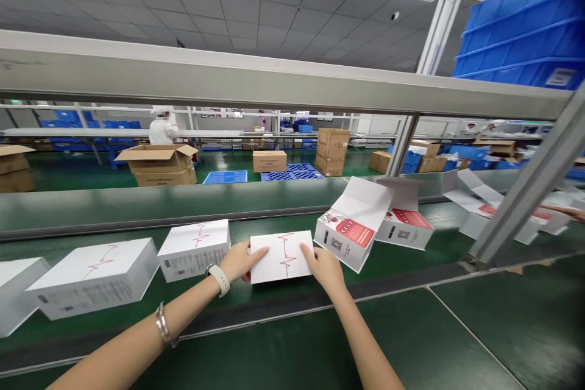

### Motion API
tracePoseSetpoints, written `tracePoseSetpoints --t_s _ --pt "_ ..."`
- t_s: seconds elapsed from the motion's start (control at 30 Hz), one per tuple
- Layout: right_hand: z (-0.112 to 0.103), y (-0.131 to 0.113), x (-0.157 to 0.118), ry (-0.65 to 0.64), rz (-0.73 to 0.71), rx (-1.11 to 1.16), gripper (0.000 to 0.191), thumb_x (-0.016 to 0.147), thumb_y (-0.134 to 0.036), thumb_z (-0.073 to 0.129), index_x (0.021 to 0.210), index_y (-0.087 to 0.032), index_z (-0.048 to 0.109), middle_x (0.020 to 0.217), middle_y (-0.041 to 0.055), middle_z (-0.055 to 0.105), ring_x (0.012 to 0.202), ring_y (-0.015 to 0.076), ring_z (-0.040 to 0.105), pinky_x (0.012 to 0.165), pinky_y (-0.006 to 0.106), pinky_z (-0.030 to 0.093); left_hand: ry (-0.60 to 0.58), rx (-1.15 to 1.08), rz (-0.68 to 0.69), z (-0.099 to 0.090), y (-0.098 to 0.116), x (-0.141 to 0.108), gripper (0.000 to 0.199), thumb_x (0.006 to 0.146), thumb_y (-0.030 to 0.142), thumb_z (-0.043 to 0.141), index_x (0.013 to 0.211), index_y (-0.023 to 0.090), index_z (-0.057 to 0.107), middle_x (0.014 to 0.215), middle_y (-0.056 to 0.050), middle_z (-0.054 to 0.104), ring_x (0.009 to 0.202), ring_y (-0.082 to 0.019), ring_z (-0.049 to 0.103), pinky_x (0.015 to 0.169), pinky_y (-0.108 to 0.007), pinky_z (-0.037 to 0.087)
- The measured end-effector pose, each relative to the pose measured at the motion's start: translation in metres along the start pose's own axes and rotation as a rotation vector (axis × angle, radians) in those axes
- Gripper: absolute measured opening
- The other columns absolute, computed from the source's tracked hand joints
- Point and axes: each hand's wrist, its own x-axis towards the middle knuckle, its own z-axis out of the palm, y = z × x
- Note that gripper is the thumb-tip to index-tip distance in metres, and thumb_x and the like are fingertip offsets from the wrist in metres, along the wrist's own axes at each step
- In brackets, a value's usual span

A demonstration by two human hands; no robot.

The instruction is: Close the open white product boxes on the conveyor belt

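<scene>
Your left hand (238, 261) and right hand (323, 268) were clamped on a white carton (281, 258) from its two opposite sides, fingers lying across the lid on either side of its red heartbeat line. The carton sat on the green conveyor belt (283, 300), between a closed carton (193, 250) just left and an opened carton (351, 223) just right, its flap raised. A watch (219, 279) circled your left wrist. Blue bins (521, 33) were stacked on a shelf, upper right.
</scene>
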Motion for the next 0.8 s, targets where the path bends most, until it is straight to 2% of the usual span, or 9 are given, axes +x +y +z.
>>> tracePoseSetpoints --t_s 0.1,0.23,0.3,0.4,0.5,0.57,0.6,0.7,0.8 --pt "0.003 -0.030 0.024 -0.100 0.022 -0.077 0.062 0.084 -0.057 0.020 0.076 -0.012 0.063 0.081 0.0167 0.062 0.079 0.0310 0.058 0.065 0.036 0.041 0.023 0.103 -0.110 -0.018 -0.004 0.009 0.065 0.075 0.069 0.030 0.091 0.010 0.052 0.068 -0.012 0.063 0.048 -0.021 0.061 0.041 -0.026 0.046" --pt "0.014 -0.055 0.047 -0.175 0.020 -0.064 0.063 0.087 -0.050 0.017 0.091 -0.007 0.062 0.093 0.0209 0.061 0.088 0.0334 0.057 0.072 0.042 0.041 0.050 0.167 -0.204 -0.030 -0.011 0.024 0.066 0.081 0.062 0.019 0.097 0.006 0.051 0.085 -0.019 0.063 0.050 -0.022 0.061 0.042 -0.029 0.046" --pt "0.020 -0.060 0.044 -0.188 0.005 -0.033 0.061 0.088 -0.049 0.016 0.097 -0.007 0.060 0.095 0.0200 0.061 0.090 0.0318 0.057 0.074 0.041 0.042 0.060 0.226 -0.217 -0.036 -0.011 0.028 0.065 0.083 0.058 0.020 0.098 0.003 0.051 0.083 -0.021 0.062 0.054 -0.025 0.062 0.047 -0.032 0.047" --pt "0.023 -0.052 0.022 -0.148 -0.061 0.032 0.054 0.088 -0.046 0.018 0.110 -0.011 0.054 0.103 0.0153 0.059 0.099 0.0275 0.053 0.080 0.038 0.041 0.156 0.395 -0.163 -0.047 -0.003 0.029 0.058 0.083 0.047 0.035 0.115 0.000 0.042 0.093 -0.025 0.059 0.080 -0.034 0.060 0.066 -0.040 0.046" --pt "0.017 -0.018 0.004 0.290 -0.137 0.210 0.044 0.086 -0.044 0.029 0.111 -0.016 0.052 0.113 0.0123 0.054 0.110 0.0256 0.044 0.092 0.039 0.033 0.316 0.674 -0.002 -0.054 0.021 0.034 0.062 0.079 0.045 0.045 0.127 0.009 0.032 0.106 -0.021 0.055 0.096 -0.037 0.053 0.075 -0.044 0.042" --pt "0.007 0.020 0.008 0.659 -0.002 0.390 0.046 0.080 -0.047 0.040 0.110 -0.014 0.050 0.117 0.0147 0.049 0.114 0.0280 0.039 0.097 0.041 0.028 0.350 0.700 0.116 -0.052 0.045 0.047 0.058 0.080 0.050 0.039 0.126 0.015 0.035 0.113 -0.017 0.051 0.099 -0.035 0.051 0.075 -0.043 0.041" --pt "0.000 0.041 0.016 0.762 0.132 0.505 0.052 0.076 -0.049 0.045 0.113 -0.013 0.047 0.120 0.0158 0.046 0.115 0.0288 0.038 0.098 0.042 0.027 0.326 0.646 0.159 -0.048 0.058 0.056 0.055 0.082 0.051 0.034 0.124 0.015 0.037 0.116 -0.016 0.050 0.100 -0.034 0.050 0.076 -0.041 0.041" --pt "-0.019 0.096 0.058 0.743 0.419 0.885 0.057 0.069 -0.048 0.049 0.114 -0.013 0.043 0.119 0.0168 0.047 0.110 0.0288 0.044 0.090 0.041 0.037 0.137 0.502 0.232 -0.026 0.095 0.094 0.049 0.086 0.048 0.026 0.114 0.014 0.047 0.107 -0.012 0.056 0.095 -0.027 0.053 0.075 -0.033 0.041" --pt "-0.032 0.125 0.099 0.616 0.350 1.012 0.040 0.068 -0.044 0.048 0.095 -0.015 0.054 0.091 0.0112 0.061 0.084 0.0264 0.059 0.068 0.037 0.049 -0.087 0.470 0.249 0.003 0.117 0.132 0.046 0.087 0.045 0.027 0.091 0.014 0.059 0.087 -0.007 0.063 0.077 -0.020 0.059 0.066 -0.027 0.043"
